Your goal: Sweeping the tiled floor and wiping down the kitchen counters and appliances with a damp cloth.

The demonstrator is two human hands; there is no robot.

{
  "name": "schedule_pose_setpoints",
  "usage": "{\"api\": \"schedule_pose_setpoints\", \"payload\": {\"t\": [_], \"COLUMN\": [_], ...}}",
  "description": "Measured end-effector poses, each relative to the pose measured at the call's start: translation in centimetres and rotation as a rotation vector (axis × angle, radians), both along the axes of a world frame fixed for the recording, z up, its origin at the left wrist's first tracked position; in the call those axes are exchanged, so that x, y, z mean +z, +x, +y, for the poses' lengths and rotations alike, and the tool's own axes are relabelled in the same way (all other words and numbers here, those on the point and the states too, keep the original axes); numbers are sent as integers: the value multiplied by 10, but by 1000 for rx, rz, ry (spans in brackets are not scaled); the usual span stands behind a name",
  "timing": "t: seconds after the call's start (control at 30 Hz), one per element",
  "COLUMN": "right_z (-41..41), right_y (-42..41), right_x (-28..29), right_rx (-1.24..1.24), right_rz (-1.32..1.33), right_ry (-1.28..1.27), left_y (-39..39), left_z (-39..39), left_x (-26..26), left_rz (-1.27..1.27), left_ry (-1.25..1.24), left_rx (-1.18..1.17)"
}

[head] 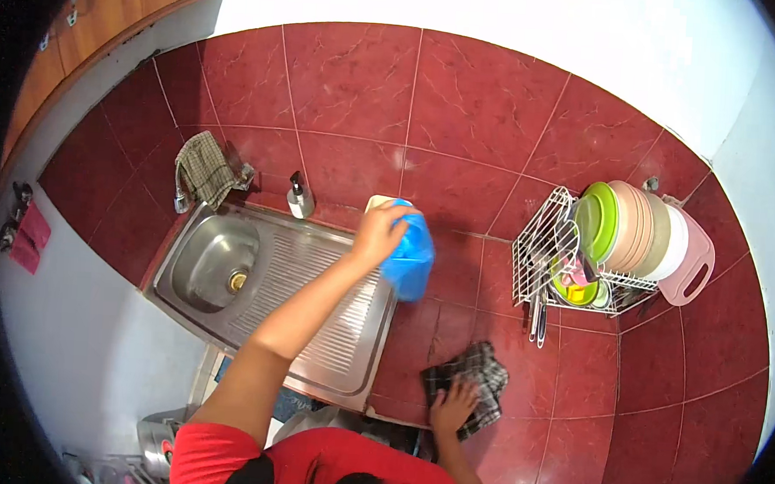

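My left hand (380, 232) reaches across the steel draining board and grips a blue plastic bag (409, 266) at its top. The bag hangs at the board's right end, and its contents cannot be made out. A cream-coloured object (378, 203) shows just behind my left fingers, partly hidden. On the red tiled counter (456, 318), my right hand (454, 406) presses down on a dark checked cloth (475, 378), fingers spread over its near part. The cloth lies bunched and creased.
A steel sink (212, 259) adjoins the ribbed draining board (330, 331). Behind it stand a pump bottle (300, 201) and a checked towel (204, 167) draped over the tap. At right, a white wire dish rack (545, 250) holds plates, utensils and a pink cutting board (689, 258).
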State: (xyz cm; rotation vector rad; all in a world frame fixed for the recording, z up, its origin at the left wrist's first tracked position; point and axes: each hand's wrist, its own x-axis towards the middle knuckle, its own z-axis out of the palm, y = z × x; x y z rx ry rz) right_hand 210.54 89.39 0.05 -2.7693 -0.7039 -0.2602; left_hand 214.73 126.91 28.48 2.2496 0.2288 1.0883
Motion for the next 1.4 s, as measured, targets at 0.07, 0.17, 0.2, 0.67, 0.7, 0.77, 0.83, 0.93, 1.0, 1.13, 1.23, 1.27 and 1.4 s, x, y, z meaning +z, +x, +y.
{"api": "schedule_pose_setpoints", "payload": {"t": [0.07, 0.17, 0.2, 0.67, 0.7, 0.77, 0.83, 0.93, 1.0, 1.13, 1.23, 1.27, 1.4], "right_z": [19, 35, 41, 225, 225, 224, 220, 212, 231, 302, 355, 366, 337], "right_y": [-25, -8, 9, 136, 145, 174, 220, 293, 314, 305, 258, 239, 261], "right_x": [1, 38, 52, 0, -1, -3, 9, -11, -14, 2, -5, -4, -25], "right_rx": [184, 485, 606, 576, 570, 815, 586, 64, -149, -347, 25, 167, 404], "right_rz": [71, 265, 382, 59, 61, 106, 156, -74, -45, 61, 94, 96, 16], "right_ry": [19, -23, -80, 167, 163, 188, 70, 111, 98, 35, -121, -93, 59], "left_y": [-23, -53, -65, -143, -144, -157, -168, -188, -202, -231, -224, -220, -210], "left_z": [14, 34, 38, 31, 27, 28, 23, 25, 23, 7, 5, 4, 17], "left_x": [8, 5, 7, -80, -81, -88, -77, -68, -75, -91, -92, -94, -90], "left_rz": [40, 127, 131, 215, 196, 264, 222, 243, 241, 195, 169, 143, 268], "left_ry": [-31, -56, -52, -151, -166, -164, 31, -33, -97, -258, -338, -361, -174], "left_rx": [14, 52, 55, 266, 271, 267, 374, 374, 381, 445, 421, 444, 529]}}
